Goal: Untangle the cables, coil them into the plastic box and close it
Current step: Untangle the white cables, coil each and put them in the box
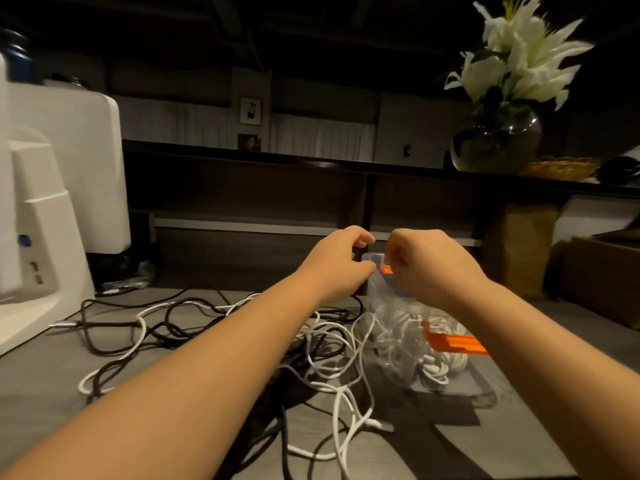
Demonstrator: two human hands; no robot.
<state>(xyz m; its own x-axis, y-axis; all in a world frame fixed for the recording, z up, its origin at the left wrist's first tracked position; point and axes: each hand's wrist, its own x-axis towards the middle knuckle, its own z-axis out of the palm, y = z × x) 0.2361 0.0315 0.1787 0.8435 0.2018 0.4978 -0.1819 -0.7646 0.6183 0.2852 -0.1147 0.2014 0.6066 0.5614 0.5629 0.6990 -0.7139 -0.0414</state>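
Both hands at the lid of the clear box, cables loose on the table.

At centre frame the left hand (pixel 341 263) and right hand (pixel 427 265) curl their fingers round the raised clear lid (pixel 375 263) of the plastic box (pixel 408 344), which sits right of centre with orange clips (pixel 457 341) and coiled white cable inside. Black and white cables (pixel 221 327) sprawl tangled across the grey table (pixel 41 386) at lower left. A vase of white flowers (pixel 498 133) stands at upper right.
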